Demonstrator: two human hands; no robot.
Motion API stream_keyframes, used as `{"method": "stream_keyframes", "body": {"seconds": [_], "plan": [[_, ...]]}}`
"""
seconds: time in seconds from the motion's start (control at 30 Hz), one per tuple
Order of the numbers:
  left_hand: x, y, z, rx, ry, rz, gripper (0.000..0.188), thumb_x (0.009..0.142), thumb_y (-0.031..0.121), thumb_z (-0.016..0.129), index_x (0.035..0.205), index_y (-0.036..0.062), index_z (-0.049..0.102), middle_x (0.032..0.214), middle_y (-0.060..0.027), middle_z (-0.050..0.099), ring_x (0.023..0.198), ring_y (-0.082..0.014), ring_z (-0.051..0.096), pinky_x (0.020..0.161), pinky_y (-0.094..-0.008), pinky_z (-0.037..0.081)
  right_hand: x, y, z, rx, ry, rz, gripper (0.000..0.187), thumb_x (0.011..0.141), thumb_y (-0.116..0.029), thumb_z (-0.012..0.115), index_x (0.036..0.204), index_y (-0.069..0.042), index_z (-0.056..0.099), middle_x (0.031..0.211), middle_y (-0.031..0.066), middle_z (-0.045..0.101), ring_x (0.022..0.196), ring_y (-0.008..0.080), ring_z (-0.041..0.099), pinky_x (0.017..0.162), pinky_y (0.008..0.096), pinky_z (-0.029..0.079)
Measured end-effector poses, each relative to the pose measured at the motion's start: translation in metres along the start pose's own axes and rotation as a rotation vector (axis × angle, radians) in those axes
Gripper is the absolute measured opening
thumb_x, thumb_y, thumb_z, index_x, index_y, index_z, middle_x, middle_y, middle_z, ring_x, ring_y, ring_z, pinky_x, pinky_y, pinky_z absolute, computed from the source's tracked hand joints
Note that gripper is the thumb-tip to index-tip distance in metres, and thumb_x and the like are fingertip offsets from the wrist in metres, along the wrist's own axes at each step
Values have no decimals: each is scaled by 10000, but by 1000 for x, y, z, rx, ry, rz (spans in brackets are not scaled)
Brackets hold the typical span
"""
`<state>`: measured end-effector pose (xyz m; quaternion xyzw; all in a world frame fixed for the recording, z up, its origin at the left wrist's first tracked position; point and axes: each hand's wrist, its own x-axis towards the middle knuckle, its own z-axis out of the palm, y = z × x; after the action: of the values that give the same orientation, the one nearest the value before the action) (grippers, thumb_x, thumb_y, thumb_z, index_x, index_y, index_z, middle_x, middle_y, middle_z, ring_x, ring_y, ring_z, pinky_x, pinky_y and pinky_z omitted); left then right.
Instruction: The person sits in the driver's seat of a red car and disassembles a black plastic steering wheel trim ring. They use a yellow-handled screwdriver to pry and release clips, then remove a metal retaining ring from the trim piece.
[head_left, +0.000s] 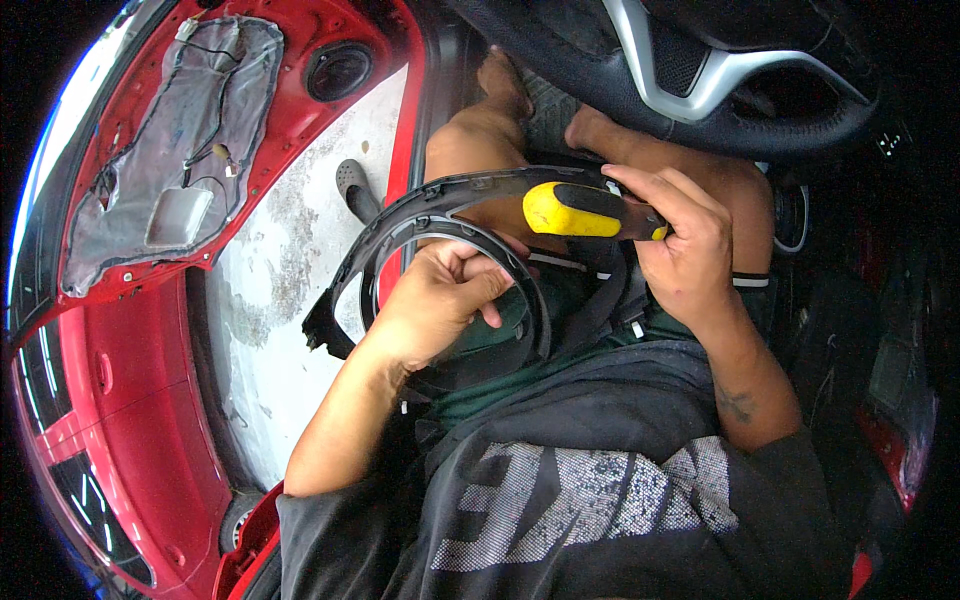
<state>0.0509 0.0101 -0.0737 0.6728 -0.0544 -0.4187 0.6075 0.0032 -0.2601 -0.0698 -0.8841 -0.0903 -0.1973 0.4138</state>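
A black curved plastic trim piece (385,215) with a round ring lies across my lap. My left hand (440,300) reaches over the ring, its fingers curled and closed on the ring's inner edge; part of the fingertips is hidden. In my right hand (685,240) is a yellow-and-black-handled tool (572,210), gripped near its right end, with the thick yellow end pointing left. The tool's working end is covered by the fingers, so its kind does not show. The trim's far edge runs just behind the tool.
Above my legs is a steering wheel (690,90) with silver spokes. To the left stands an open red car door (300,130), its inner panel off, with a round speaker (338,72). A grey clog (357,188) lies on the pale floor. Another red car (140,420) is beyond.
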Motion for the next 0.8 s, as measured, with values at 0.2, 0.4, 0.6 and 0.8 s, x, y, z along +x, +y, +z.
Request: {"method": "stream_keyframes", "body": {"seconds": [0.2,0.4,0.6,0.8], "plan": [[0,6,6,29,-8,-22,186,997,31,602,1165,-13,669,1042,-60,744,709,-77,617,654,-216,525,-5,4,5,-9,0,19,526,720,116,611,1212,-31,725,903,151,682,848,288,714,759,350,548],[3,1,8,8,-33,25,225,990,-3,571,1211,-11,613,1102,-81,744,738,-79,628,659,-224,533,-6,5,9,-16,9,24,509,725,102,629,1206,-32,727,914,150,682,845,283,713,762,349,548],[6,1,5,-58,-36,10,250,967,-2,594,1216,1,620,1022,-44,738,691,-78,632,621,-214,501,-1,2,9,-21,-3,17,511,729,104,603,1207,-30,723,911,153,684,857,296,717,763,348,546],[8,-12,7,-8,-8,43,304,950,33,599,1254,34,607,1018,-34,750,679,-77,671,556,-192,443,0,2,11,-11,-11,34,516,725,93,589,1208,-33,720,914,156,691,862,309,717,768,363,548]]}}
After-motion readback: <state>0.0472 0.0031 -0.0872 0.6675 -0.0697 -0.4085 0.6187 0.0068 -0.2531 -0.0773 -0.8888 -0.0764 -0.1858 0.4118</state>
